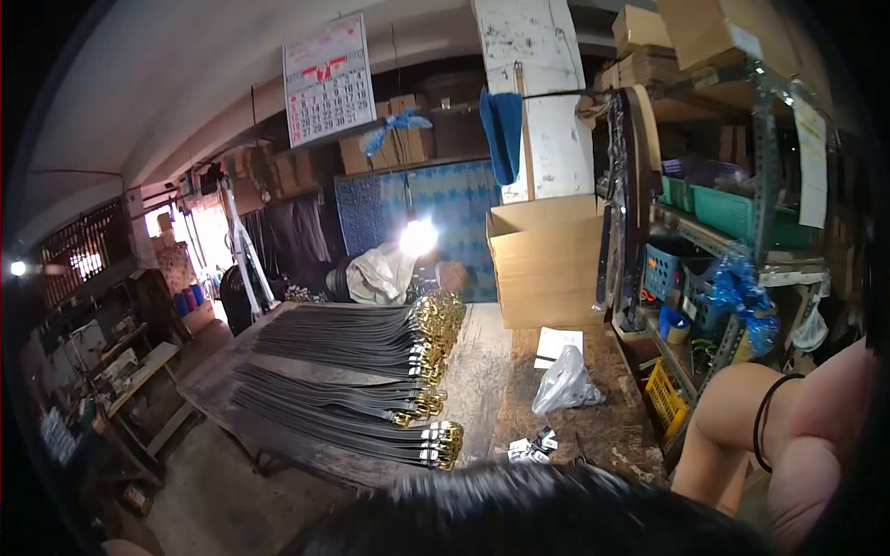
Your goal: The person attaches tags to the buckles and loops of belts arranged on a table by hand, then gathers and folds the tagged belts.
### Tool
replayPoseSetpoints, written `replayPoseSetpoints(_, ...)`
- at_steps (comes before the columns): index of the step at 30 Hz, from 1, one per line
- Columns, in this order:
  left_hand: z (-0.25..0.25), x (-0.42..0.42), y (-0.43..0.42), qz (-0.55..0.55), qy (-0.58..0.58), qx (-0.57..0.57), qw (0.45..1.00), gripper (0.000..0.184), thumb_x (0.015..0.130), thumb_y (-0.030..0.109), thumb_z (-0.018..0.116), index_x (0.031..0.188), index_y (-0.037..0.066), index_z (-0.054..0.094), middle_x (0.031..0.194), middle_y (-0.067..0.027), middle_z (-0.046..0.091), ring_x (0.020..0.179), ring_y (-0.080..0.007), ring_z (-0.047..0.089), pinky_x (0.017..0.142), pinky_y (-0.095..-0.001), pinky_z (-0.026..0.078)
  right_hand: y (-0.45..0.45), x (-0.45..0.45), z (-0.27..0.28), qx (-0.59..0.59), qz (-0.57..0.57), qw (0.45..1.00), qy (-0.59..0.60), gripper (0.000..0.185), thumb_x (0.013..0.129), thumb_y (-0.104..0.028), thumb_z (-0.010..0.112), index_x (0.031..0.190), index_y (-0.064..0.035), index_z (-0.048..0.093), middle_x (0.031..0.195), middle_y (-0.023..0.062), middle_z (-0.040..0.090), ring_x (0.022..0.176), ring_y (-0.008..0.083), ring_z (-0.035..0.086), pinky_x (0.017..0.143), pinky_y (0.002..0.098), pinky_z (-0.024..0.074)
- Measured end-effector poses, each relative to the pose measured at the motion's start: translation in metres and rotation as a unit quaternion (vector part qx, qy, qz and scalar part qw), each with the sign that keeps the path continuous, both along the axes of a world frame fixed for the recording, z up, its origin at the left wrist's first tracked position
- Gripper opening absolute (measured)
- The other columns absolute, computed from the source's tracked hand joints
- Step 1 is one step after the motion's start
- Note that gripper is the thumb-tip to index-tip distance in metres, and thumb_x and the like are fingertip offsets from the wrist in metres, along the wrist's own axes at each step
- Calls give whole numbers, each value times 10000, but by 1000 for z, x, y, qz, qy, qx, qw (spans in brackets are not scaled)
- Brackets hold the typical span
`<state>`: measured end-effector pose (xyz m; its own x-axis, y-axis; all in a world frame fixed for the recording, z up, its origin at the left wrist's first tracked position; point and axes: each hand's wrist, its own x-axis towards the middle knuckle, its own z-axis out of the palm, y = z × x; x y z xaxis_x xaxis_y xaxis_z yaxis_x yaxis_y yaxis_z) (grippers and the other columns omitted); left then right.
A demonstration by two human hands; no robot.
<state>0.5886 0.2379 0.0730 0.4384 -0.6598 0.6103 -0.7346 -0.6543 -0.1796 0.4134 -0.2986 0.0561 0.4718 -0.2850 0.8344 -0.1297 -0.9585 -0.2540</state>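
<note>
At the lower right, very near the camera, is my right hand (pixel 732 417), bent, with a black band (pixel 762 422) around the wrist. Its fingertips are hidden, so what it holds or touches cannot be seen. Only a sliver of skin, probably my left hand (pixel 125 549), shows at the bottom left edge. A dark, hair-like mass (pixel 519 510) fills the bottom middle. Beyond it, black belts (pixel 324 334) with gold buckles (pixel 436 320) and white tags lie in several rows on a wooden table (pixel 482 352).
A cardboard box (pixel 547 264) stands at the table's back right. Nearer lie a white paper (pixel 561 345), a clear plastic bag (pixel 564 382), black-and-white tags (pixel 532 447) and dark scissors (pixel 582 454). Shelves with baskets (pixel 718 213) stand right. A lit bulb (pixel 419 237) hangs behind the belts.
</note>
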Motion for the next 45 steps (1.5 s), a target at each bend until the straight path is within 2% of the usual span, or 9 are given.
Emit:
replayPoseSetpoints(14, 14, 125, 5, -24, -57, 132, 989, 463, 953, 391, 497, 1177, -11, 550, 1212, -209, 541, 1068, -311, 528, 968, -412, 418, -119, 170, -105, 82, -109, 970, 200, 293, 910, -223, 580, 1067, 20, 629, 1043, 133, 661, 1051, 272, 600, 945, 393, 450)
replayPoseSetpoints(23, 0, 252, 55, -112, -114, 75, 984, 464, 950, 384, 511, 1142, -31, 592, 1188, -211, 564, 1041, -303, 554, 954, -400, 428, -1, 208, -84, -39, -144, 975, 165, 291, 901, -209, 588, 1077, 20, 626, 1041, 131, 660, 1056, 276, 599, 950, 396, 448)
replayPoseSetpoints(26, -59, 350, 63, -108, -29, -56, 992, 465, 949, 381, 516, 1130, -38, 606, 1181, -211, 571, 1032, -300, 562, 949, -396, 432, 91, 258, -65, -93, -74, 985, 128, 290, 898, -204, 590, 1080, 20, 625, 1040, 131, 660, 1058, 277, 598, 952, 397, 447)
replayPoseSetpoints(28, -130, 421, 58, -70, 82, -100, 989, 237, 889, 155, 630, 1092, 36, 655, 1122, -99, 607, 1045, -248, 567, 954, -363, 429, 151, 310, -51, -112, -14, 986, 122, 290, 896, -201, 592, 1082, 20, 625, 1040, 130, 660, 1059, 278, 598, 953, 398, 446)
replayPoseSetpoints(30, -236, 467, 60, -14, 276, -274, 921, 146, 878, 47, 611, 1014, 43, 662, 1035, -94, 612, 996, -232, 582, 904, -355, 459, 205, 369, -46, -112, 66, 985, 116, 290, 894, -197, 594, 1084, 19, 624, 1039, 130, 660, 1060, 279, 598, 954, 399, 446)
replayPoseSetpoints(33, -379, 457, 50, 1, 405, -296, 865, 122, 854, 75, 637, 972, 57, 664, 997, -89, 598, 969, -252, 589, 871, -357, 478, 263, 456, -74, -42, 180, 976, 114, 291, 891, -193, 597, 1087, 19, 623, 1038, 130, 660, 1062, 280, 597, 956, 400, 445)
replayPoseSetpoints(36, -477, 411, 34, -26, 494, -216, 842, 251, 809, 132, 682, 1050, 62, 672, 1189, -162, 549, 1105, -341, 540, 959, -419, 447, 280, 555, -175, 66, 267, 955, 110, 327, 763, -24, 721, 1085, -37, 664, 1012, 118, 686, 938, 249, 642, 872, 342, 489)
replayPoseSetpoints(40, -519, 381, 16, -31, 444, -193, 874, 386, 805, 249, 705, 1139, 74, 628, 1293, -188, 494, 1248, -375, 439, 1039, -475, 374, 307, 635, -383, 121, 302, 908, 265, 360, 738, -103, 749, 1073, -70, 623, 1008, 123, 618, 957, 318, 590, 824, 408, 493)
replayPoseSetpoints(45, -532, 371, 14, -37, 413, -37, 909, 658, 813, 484, 671, 1314, 87, 517, 1402, -186, 417, 1361, -352, 331, 1102, -523, 269, 346, 665, -474, 44, 219, 891, 395, 681, 669, -224, 811, 1266, -99, 508, 1093, 158, 558, 1026, 368, 530, 841, 447, 454)
